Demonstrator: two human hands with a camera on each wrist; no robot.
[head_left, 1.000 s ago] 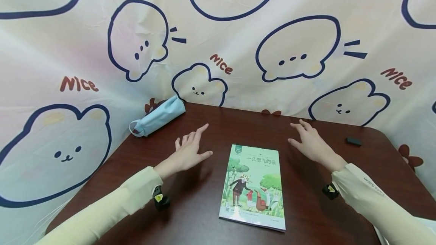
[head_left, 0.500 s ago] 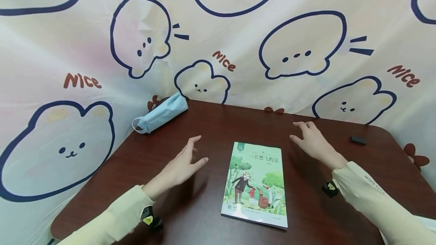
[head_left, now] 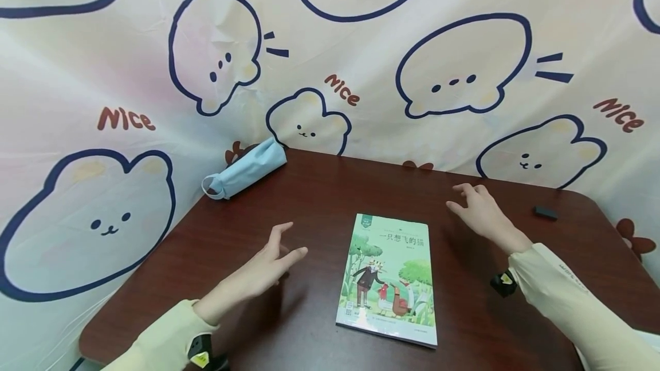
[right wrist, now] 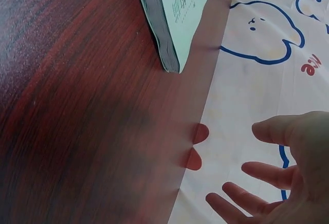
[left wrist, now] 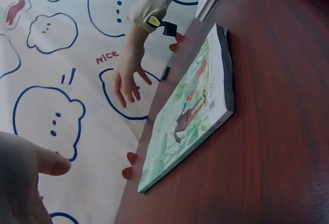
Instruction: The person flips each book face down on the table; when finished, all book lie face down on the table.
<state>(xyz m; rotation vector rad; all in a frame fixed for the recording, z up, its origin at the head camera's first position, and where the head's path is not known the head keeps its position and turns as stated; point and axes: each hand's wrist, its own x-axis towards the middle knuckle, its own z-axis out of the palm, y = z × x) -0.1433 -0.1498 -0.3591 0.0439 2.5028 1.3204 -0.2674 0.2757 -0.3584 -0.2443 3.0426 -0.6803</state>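
A green picture book (head_left: 388,279) with a cat and birds on its cover lies flat and closed on the dark wooden table. To its left my left hand (head_left: 262,271) hovers over the tabletop, thumb and fingers spread, holding nothing. My right hand (head_left: 483,215) hangs above the table to the right of the book's top corner. In the right wrist view the fingers (right wrist: 247,198) are loosely bent and apart, with nothing between them. The left wrist view shows the book (left wrist: 187,111) edge-on, clear of both hands.
A light blue cloth-like roll (head_left: 246,169) with a loop lies at the table's back left corner. Near the back right is a small black block (head_left: 545,213). A printed curtain (head_left: 371,56) hangs behind the table (head_left: 319,188). A white object's edge shows at the lower right.
My left hand has drawn back toward me and to the left, away from the book. My right hand has shifted slightly right. The book stays on the table; the view has tilted a little.
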